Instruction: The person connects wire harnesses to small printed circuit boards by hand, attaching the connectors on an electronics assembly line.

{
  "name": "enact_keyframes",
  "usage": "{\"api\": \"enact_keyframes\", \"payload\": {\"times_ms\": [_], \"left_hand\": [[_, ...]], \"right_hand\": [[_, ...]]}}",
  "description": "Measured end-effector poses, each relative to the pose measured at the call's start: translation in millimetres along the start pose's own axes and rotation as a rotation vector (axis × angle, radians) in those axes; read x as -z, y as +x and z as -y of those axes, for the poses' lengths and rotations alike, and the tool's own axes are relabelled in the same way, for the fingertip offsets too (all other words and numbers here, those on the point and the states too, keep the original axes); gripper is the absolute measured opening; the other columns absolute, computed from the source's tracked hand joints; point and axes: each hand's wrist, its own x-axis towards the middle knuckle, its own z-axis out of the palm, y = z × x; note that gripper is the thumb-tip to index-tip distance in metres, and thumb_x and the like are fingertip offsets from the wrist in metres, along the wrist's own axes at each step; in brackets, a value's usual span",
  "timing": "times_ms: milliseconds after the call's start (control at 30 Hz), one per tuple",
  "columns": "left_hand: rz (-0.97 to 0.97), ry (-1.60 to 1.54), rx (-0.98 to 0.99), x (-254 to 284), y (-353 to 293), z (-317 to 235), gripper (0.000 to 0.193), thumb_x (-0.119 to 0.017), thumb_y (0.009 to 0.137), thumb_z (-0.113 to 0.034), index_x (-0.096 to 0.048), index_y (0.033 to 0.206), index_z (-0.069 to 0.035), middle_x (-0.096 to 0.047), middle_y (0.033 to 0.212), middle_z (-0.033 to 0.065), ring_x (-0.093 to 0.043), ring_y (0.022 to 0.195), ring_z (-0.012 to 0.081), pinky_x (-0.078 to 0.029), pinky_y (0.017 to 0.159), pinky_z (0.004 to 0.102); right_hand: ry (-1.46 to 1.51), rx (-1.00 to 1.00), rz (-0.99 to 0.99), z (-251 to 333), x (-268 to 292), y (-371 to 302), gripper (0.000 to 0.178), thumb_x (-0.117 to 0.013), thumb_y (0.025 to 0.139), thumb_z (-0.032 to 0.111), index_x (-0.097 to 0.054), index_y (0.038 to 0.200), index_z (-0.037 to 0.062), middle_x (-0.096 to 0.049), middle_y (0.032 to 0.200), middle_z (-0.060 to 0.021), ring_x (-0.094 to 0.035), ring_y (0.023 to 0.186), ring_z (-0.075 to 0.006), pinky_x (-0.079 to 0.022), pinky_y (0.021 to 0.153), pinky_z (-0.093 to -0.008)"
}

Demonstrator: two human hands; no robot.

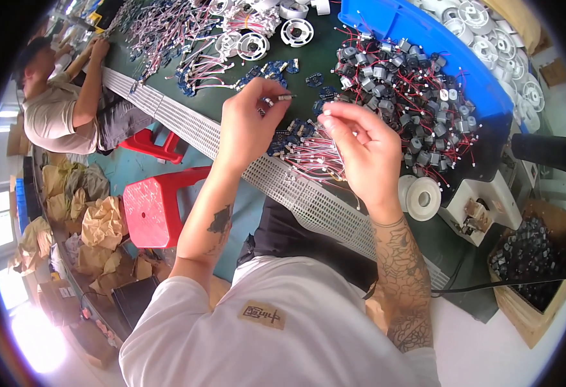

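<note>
My left hand (252,126) is raised over the bench edge with its fingers pinched on a small circuit board (285,97), seen nearly edge-on. To its right, my right hand (368,148) holds thumb and forefinger together on a small white connector (327,113); most of what it grips is hidden. The two hands are apart. Below and between them lie bundled wires with white plugs (312,155). Several blue circuit boards (315,80) are spread on the dark green bench beyond.
A blue bin (418,32) borders a heap of small grey motors (392,84) with red wires. White round housings (297,32) lie at the back. A perforated metal strip (283,187) runs along the bench edge. A red stool (151,209) and another person (64,109) are at left.
</note>
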Motion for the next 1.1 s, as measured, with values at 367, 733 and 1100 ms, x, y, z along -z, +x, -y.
{"api": "enact_keyframes", "payload": {"times_ms": [367, 733, 1100], "left_hand": [[0.191, -0.677, 0.118, -2, -30, 0, 0.026, -0.056, 0.093, 0.007, -0.063, 0.118, 0.007, -0.063, 0.101, 0.008, -0.067, 0.09, 0.0154, -0.057, 0.079, 0.0292], [0.205, -0.743, 0.13, 9, -33, -4, 0.022, -0.061, 0.094, 0.003, -0.063, 0.115, 0.005, -0.065, 0.093, 0.005, -0.064, 0.082, 0.0111, -0.056, 0.076, 0.026], [0.36, -0.6, 0.112, 22, -35, -2, 0.022, -0.063, 0.093, 0.001, -0.066, 0.114, 0.004, -0.065, 0.092, 0.0034, -0.062, 0.079, 0.0089, -0.052, 0.071, 0.0238]], "right_hand": [[-0.494, 0.403, -0.045, 11, -1, 4, 0.007, -0.071, 0.088, 0.005, -0.068, 0.093, 0.0019, -0.072, 0.087, -0.0095, -0.068, 0.075, -0.0258, -0.052, 0.073, -0.0358], [-0.233, -0.042, 0.306, 9, -5, -6, 0.009, -0.067, 0.092, 0.004, -0.064, 0.095, -0.0038, -0.069, 0.078, -0.0059, -0.061, 0.065, -0.0066, -0.049, 0.059, -0.0242], [-0.247, -0.094, 0.357, 14, -4, -9, 0.01, -0.067, 0.092, 0.005, -0.064, 0.095, -0.0037, -0.068, 0.077, -0.004, -0.06, 0.066, -0.0055, -0.049, 0.059, -0.0242]]}}
